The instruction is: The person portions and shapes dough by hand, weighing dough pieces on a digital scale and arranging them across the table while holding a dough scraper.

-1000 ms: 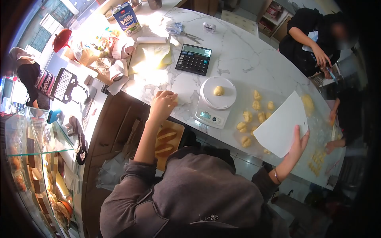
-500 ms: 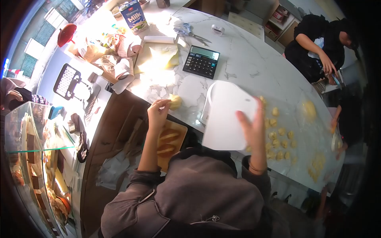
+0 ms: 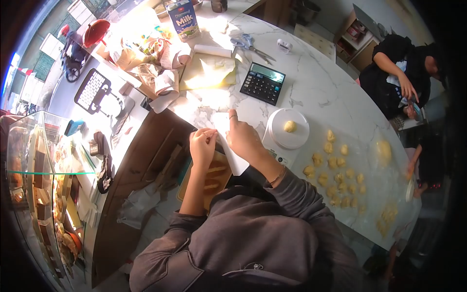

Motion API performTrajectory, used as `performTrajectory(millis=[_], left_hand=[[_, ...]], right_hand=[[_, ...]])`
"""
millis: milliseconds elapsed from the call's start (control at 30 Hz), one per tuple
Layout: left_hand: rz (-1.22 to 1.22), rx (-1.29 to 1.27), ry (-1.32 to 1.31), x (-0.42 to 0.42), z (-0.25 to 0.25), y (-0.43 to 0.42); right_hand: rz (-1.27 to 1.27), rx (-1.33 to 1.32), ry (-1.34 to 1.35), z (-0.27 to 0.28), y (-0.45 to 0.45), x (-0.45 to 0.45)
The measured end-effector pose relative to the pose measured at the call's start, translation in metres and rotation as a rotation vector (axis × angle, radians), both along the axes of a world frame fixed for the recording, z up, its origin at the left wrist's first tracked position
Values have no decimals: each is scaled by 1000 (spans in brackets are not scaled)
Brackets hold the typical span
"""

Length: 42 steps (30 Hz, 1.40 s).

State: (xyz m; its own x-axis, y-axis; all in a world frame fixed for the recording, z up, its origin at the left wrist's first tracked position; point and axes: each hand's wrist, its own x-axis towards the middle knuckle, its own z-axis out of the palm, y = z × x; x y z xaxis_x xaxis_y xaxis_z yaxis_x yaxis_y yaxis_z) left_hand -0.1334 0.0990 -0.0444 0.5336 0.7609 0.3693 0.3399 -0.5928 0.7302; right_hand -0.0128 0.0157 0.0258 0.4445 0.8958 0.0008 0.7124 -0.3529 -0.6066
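My right hand (image 3: 243,140) grips a white dough scraper (image 3: 234,158), held on edge at the near side of the marble table. Beside it is my left hand (image 3: 202,146), fingers pinched together close to the scraper's face; whatever they hold is too small or hidden to make out. Just right of my right hand stands a white kitchen scale (image 3: 278,155) with a single dough ball (image 3: 290,126) on its round plate. Farther right, several small dough pieces (image 3: 332,162) lie in loose rows on the tabletop.
A black calculator (image 3: 262,83), scissors (image 3: 253,47) and a milk carton (image 3: 183,20) stand or lie toward the back. A larger dough lump (image 3: 383,153) is at the right. Another person (image 3: 401,80) is at the far right. A glass display case (image 3: 44,180) stands left.
My right hand has swung left and down with the scraper, uncovering the scale and the dough ball on it. The yellow lump by my left hand is out of sight.
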Motion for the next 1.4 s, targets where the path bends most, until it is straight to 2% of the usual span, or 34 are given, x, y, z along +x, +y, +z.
performTrajectory(millis=[33,133,233,333,433,500,633,667,733,767,867,933,967,1067,1100,1200,1267,1333,1400], left_hand=[[22,128,73,-1,0,1],[47,-373,24,-5,-4,4],[45,-311,14,-1,-4,5],[28,-395,63,3,6,4],[-65,-204,243,4,-5,18],[-90,-162,224,9,-6,19],[-139,-13,190,15,-25,27],[-138,-37,165,12,-32,24],[-132,-75,105,15,-14,15],[-148,-30,125,14,-22,17],[-113,-331,105,19,-4,10],[-123,-427,36,22,11,6],[-129,-475,2,24,18,4],[-145,-558,-87,38,44,-5],[-206,-645,-219,47,33,-3],[-364,-530,-174,78,39,-8],[-473,-406,-94,98,55,-26],[-601,-339,-66,119,68,-47],[-626,-168,-118,138,58,-65]], right_hand=[[15,-39,-9,1,4,-1],[39,-158,-16,13,16,-6],[15,-222,-7,19,27,-16],[-19,-185,-47,6,41,-27],[-34,-139,-126,4,52,-32],[-40,-62,-208,1,61,-27],[-72,-158,-112,7,76,-7],[-72,-179,-102,6,71,2],[-76,-228,-59,7,59,19],[-113,-206,-53,2,54,28],[-176,-84,5,-9,36,50],[-203,18,103,-8,22,66],[-247,156,132,-6,13,74],[-354,470,142,36,-32,99],[-381,513,124,54,-54,107],[-489,666,171,99,-128,123],[-581,712,63,122,-175,118],[-678,763,131,135,-214,103],[-823,742,91,136,-245,87]])
